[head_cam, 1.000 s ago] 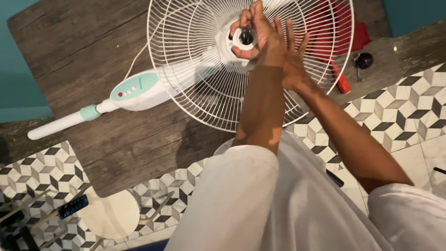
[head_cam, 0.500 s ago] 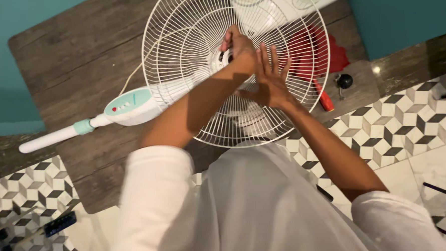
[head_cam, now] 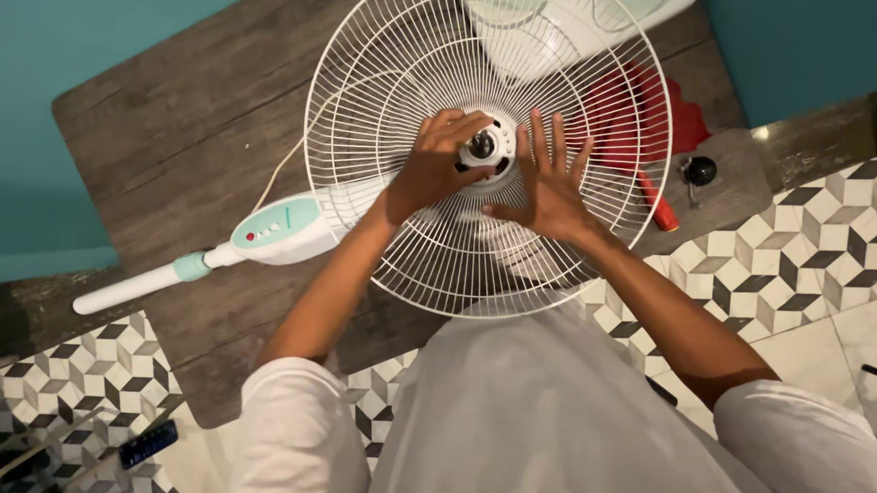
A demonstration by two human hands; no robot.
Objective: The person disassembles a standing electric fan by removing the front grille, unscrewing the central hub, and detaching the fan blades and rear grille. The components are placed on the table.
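Your left hand (head_cam: 430, 167) curls its fingers onto the white round motor hub (head_cam: 486, 148) at the centre of the white wire fan guard (head_cam: 407, 68); your right hand (head_cam: 550, 182) rests spread open on the wires just right of the hub. The guard lies flat on the dark wooden desk (head_cam: 178, 127). A red cloth (head_cam: 661, 108) and red-handled tool (head_cam: 657, 207) lie under its right rim.

The person wears a loose white garment of plain, smooth cloth that fills the lower middle of the head view. Its short sleeves end near the elbows, one puffed at the lower left and one at the lower right, each with a soft rounded hem. Both forearms are bare from sleeve to wrist. The left hand (head_cam: 430, 167) and the right hand (head_cam: 549, 187) are bare too, with no rings, watch, bands or gloves visible on either.
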